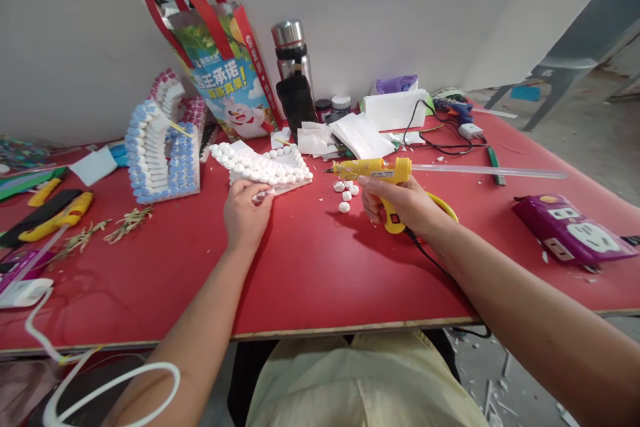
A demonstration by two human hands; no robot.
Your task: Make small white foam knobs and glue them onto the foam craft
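Observation:
My right hand (400, 203) is wrapped round the grip of a yellow hot glue gun (373, 170), whose nozzle points left and whose clear glue stick (487, 171) juts out to the right. My left hand (245, 210) rests closed on the near edge of a white foam board (263, 168) covered with rows of small white round pieces. A few loose white pieces (346, 192) lie on the red table (310, 267) just under the gun's nozzle.
A blue-and-white curved model (160, 147) stands at left beside a printed shopping bag (225, 73). A steel flask (293, 67), tissues (350, 133) and cables sit at the back. A purple power strip (570, 230) lies at right, a second yellow glue gun (60, 217) at far left.

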